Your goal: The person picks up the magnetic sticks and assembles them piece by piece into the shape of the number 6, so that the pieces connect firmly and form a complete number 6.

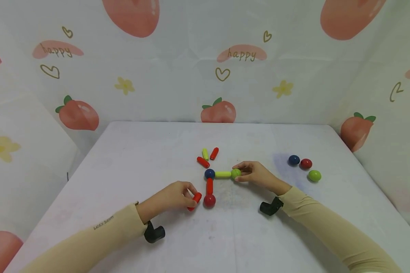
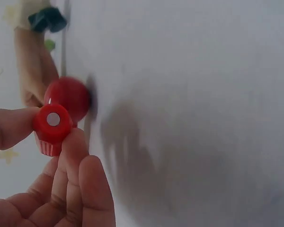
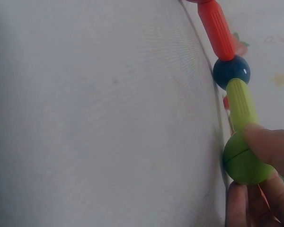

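Between thumb and fingers, my left hand (image 1: 174, 197) pinches a red magnetic rod (image 1: 194, 201); the left wrist view shows a pale disc on its end. Just right of it on the table lies a joined L shape. Its red ball (image 1: 210, 201) meets a second red rod (image 1: 210, 186), which runs up to a blue ball (image 1: 210, 174). From there a yellow-green rod (image 1: 223, 174) reaches right to a green ball (image 3: 246, 158). My right hand (image 1: 257, 176) grips that green ball with thumb and fingertips.
Behind the L shape lie two loose red rods (image 1: 203, 162) and a loose yellow-green rod (image 1: 205, 154). At the right of the white table (image 1: 140, 151) sit a blue ball (image 1: 294, 160), a red ball (image 1: 306, 163) and a green ball (image 1: 314, 175).
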`<move>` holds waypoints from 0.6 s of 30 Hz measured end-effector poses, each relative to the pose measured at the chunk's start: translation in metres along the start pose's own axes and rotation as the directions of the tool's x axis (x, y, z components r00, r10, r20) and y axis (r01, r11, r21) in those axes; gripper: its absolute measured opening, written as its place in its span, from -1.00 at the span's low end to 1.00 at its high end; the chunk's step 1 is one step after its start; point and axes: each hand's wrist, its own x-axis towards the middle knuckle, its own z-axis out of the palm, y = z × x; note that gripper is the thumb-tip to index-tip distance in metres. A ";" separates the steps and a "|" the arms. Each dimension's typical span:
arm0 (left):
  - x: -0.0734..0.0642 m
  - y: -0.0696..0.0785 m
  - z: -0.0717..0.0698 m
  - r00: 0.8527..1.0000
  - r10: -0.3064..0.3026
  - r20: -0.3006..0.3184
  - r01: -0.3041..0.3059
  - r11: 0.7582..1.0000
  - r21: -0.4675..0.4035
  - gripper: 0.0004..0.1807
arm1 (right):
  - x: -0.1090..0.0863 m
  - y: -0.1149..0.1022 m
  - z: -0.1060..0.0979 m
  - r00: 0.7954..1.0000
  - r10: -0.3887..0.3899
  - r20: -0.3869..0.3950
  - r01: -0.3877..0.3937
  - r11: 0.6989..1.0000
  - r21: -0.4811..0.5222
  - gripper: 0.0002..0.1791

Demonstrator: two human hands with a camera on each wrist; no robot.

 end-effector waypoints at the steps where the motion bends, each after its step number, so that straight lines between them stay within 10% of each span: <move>1: -0.001 0.000 0.003 1.000 0.002 0.011 -0.002 1.000 -0.012 -0.77 | 0.000 0.000 0.000 1.000 -0.001 -0.001 0.001 1.000 -0.002 -0.51; 18: -0.013 -0.006 0.039 0.990 0.005 0.144 0.052 0.919 -0.390 -0.74 | -0.001 -0.001 -0.001 1.000 0.000 0.000 0.000 1.000 -0.020 -0.50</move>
